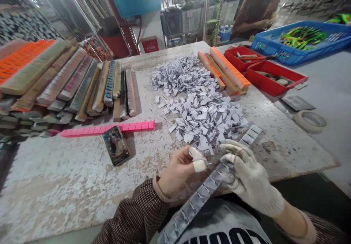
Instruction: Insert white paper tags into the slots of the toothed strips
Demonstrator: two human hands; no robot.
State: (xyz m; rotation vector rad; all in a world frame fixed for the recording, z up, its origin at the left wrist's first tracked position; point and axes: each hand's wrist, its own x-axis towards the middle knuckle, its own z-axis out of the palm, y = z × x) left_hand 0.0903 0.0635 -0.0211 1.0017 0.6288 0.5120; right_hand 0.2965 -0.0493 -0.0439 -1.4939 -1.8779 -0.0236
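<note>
Left hand (179, 170), thumb and finger wrapped in white, is nearly closing at the fingertips, pinching a small pale piece (203, 159). Right hand (251, 181), in a knitted glove, is curling partly closed around the upper end of a grey notched strip (189, 209). Strip is slanting down over the lap, its upper end lying near the table edge.

Writing: large black lettering is showing on the grey garment (227, 220), cut off below; full word not readable. Red box (150, 44) at the back is bearing white characters, too small to read surely. Phone (115, 146) is leaning on the pink notched bar (138, 126), its screen displaying a person; the small text is blurring out.

White pieces (203, 108) are lying heaped beyond the hands. Notched bars (59, 74) are stacking up at left. Orange bars (229, 67) are resting behind the heap, near two red trays (274, 86). A tape roll (300, 121) is lying at right.
</note>
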